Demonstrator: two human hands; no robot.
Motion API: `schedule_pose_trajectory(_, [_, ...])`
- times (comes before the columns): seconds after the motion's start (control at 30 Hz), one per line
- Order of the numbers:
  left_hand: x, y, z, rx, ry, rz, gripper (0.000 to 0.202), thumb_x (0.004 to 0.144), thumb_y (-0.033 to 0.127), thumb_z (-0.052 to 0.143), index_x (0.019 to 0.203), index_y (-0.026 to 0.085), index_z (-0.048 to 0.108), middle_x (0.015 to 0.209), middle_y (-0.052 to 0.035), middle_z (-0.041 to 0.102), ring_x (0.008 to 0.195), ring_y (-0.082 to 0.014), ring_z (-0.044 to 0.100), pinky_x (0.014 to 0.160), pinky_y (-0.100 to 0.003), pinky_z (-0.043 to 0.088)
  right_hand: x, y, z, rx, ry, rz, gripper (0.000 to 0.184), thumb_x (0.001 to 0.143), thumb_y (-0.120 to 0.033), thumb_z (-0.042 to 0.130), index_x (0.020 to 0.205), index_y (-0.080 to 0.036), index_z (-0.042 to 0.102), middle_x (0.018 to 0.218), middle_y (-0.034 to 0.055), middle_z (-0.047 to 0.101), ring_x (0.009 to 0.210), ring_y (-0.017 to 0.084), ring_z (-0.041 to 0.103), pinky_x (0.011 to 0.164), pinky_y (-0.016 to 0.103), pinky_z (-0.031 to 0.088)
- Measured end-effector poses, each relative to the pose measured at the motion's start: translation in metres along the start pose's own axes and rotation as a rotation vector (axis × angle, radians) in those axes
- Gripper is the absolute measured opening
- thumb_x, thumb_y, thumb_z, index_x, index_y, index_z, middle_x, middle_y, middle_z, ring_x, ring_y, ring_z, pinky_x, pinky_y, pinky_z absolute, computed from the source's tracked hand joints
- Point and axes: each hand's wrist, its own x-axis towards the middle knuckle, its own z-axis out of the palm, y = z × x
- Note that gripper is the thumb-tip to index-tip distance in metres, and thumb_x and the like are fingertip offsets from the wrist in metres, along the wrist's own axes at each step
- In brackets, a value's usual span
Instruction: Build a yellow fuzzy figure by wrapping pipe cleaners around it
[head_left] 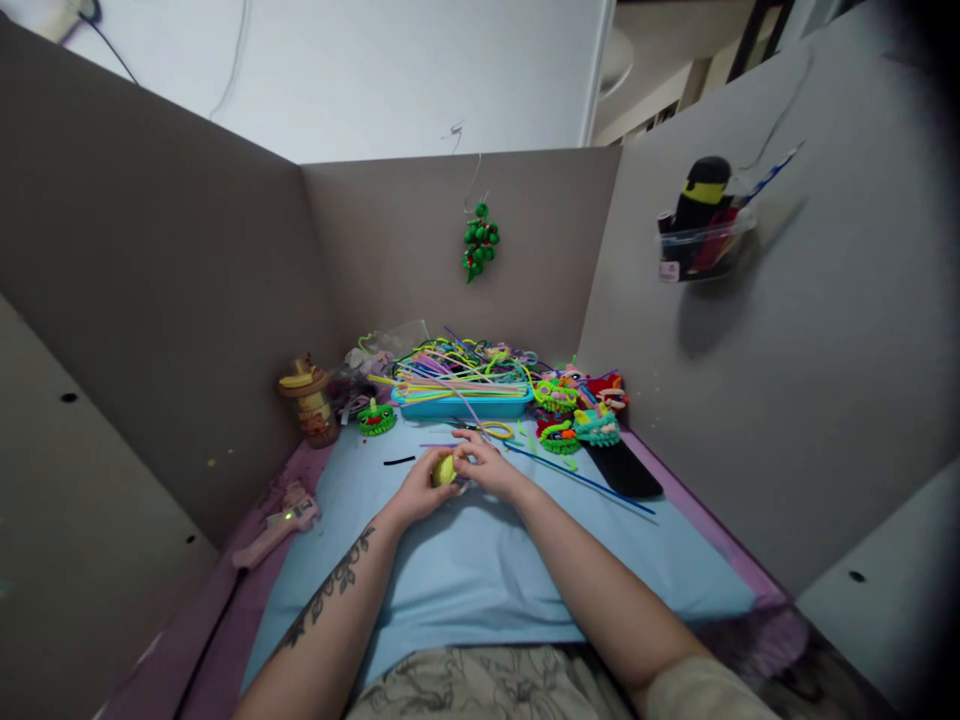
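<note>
My left hand (421, 484) is closed around a small, rounded yellow-green craft piece (444, 470) above the blue cloth. The right hand (486, 467) meets it from the other side, thumb and fingertips pinched at the piece's edge; what lies between them is hidden. Just beyond the hands is a yellow loop (496, 430), perhaps a scissors handle. A short black strip (399, 461) lies to the left, and a long blue pipe cleaner (585, 478) stretches off to the right.
Behind the hands stands a blue tray (465, 408) heaped with pipe cleaners. A green frog-like figure (376, 420), a lidded cup (311, 405) and a pink glue gun (281, 525) are left. Several fuzzy figures (598, 427) and a black flat object (626, 472) are right. Grey panels enclose the table.
</note>
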Motion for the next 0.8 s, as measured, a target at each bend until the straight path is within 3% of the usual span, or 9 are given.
schedule_pose_trajectory(0.43, [-0.001,-0.003,-0.001,-0.002,0.031,-0.071,0.052,0.066,0.025,0.072,0.115,0.019,0.052,0.116,-0.0089,0.055,0.101,-0.0221,0.055,0.084,-0.035,0.047,0.000,0.003,0.000,-0.066,0.033,-0.006,0.005,0.075,-0.024,0.063,0.075,-0.019,0.062,0.128,0.0098,0.044,0.127,0.023,0.038,0.104,0.041,0.028])
schedule_pose_trajectory(0.73, [0.000,-0.009,0.000,0.048,0.083,-0.023,0.051,0.065,0.026,0.073,0.111,0.019,0.054,0.112,-0.0087,0.056,0.103,-0.0243,0.055,0.088,-0.038,0.045,-0.001,-0.003,0.000,-0.108,0.092,-0.063,0.004,0.075,-0.022,0.062,0.077,-0.021,0.064,0.126,0.0081,0.047,0.124,0.023,0.040,0.104,0.042,0.028])
schedule_pose_trajectory(0.8, [0.001,-0.010,0.000,0.068,0.074,-0.006,0.051,0.065,0.025,0.072,0.112,0.019,0.055,0.113,-0.0088,0.056,0.104,-0.0245,0.054,0.089,-0.039,0.044,-0.001,-0.004,-0.001,-0.113,0.091,-0.083,0.012,0.075,-0.019,0.060,0.086,-0.022,0.066,0.128,0.0077,0.047,0.125,0.022,0.040,0.105,0.042,0.027])
